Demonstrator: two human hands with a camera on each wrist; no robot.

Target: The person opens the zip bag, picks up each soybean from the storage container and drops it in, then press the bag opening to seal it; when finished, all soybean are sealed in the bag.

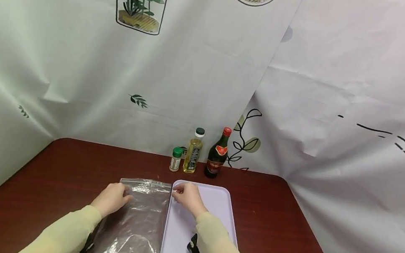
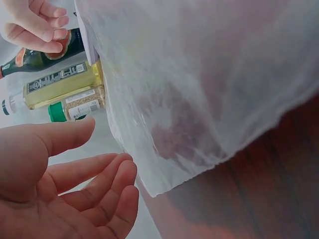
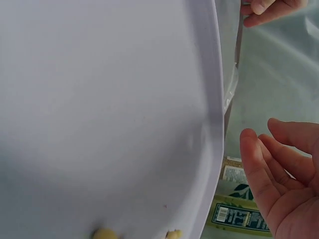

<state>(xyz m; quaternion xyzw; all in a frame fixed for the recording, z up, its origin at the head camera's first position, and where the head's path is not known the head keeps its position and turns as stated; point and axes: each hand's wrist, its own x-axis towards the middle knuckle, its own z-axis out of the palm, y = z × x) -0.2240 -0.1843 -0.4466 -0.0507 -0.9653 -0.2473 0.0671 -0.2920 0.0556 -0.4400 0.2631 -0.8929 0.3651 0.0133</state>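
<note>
A clear zip-seal bag [image 1: 138, 220] lies flat on the table, its zip strip along the far edge. My left hand [image 1: 112, 197] is at the bag's upper left edge. In the left wrist view that hand [image 2: 84, 184] has relaxed, parted fingers with nothing between them, just off the bag's corner. Over the far left corner of a pale lilac tray [image 1: 198, 202] is my right hand [image 1: 188, 195], close to the bag's other top corner. Seen from the right wrist, its fingers [image 3: 256, 164] are loosely bent and hold nothing, beside the tray's rim.
Behind the bag and tray stand a green-capped spice jar [image 1: 175, 160], a bottle of yellow oil [image 1: 193, 153] and a dark red-capped bottle [image 1: 218, 156]. Small yellowish pieces [image 3: 174, 234] show in the tray. A printed cloth [image 1: 179, 64] hangs behind the table [image 1: 270, 219].
</note>
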